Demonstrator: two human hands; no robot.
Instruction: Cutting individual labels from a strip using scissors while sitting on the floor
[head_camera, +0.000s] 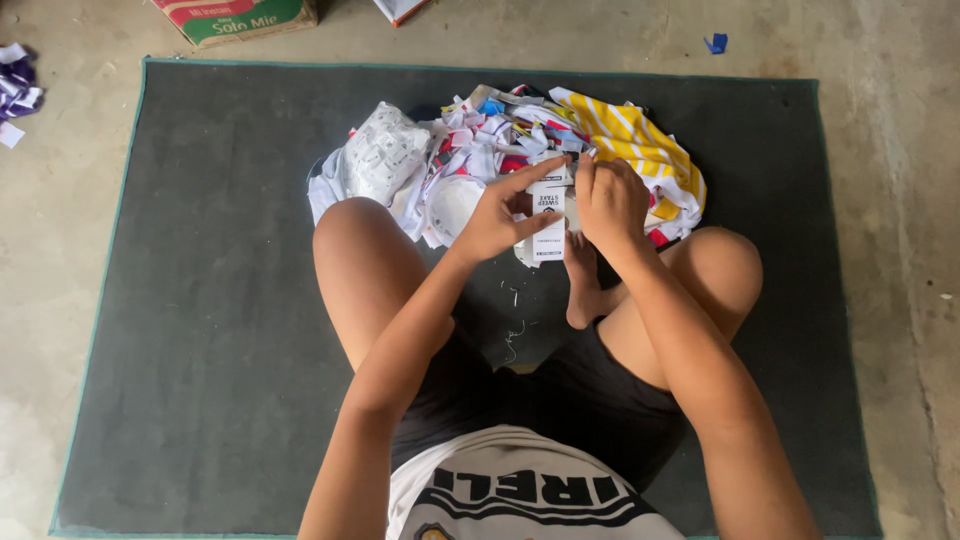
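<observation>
I'm looking down on a bare, mottled concrete floor (900, 200) under soft, even light. A dark grey mat (200, 300) with a thin teal edge covers most of it. At the top edge I see a cardboard box (240, 18), green and red, and, off left, some purple-white scraps (15, 85).

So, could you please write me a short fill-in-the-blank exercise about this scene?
1. Both hands, left hand and right hand, hold one white ____ strip with black print.
2. The person sits on a dark ____ with a green edge.
3. The pile of labels lies beside a folded cloth with white and ____ stripes.

Missing words: label; mat; yellow
</observation>
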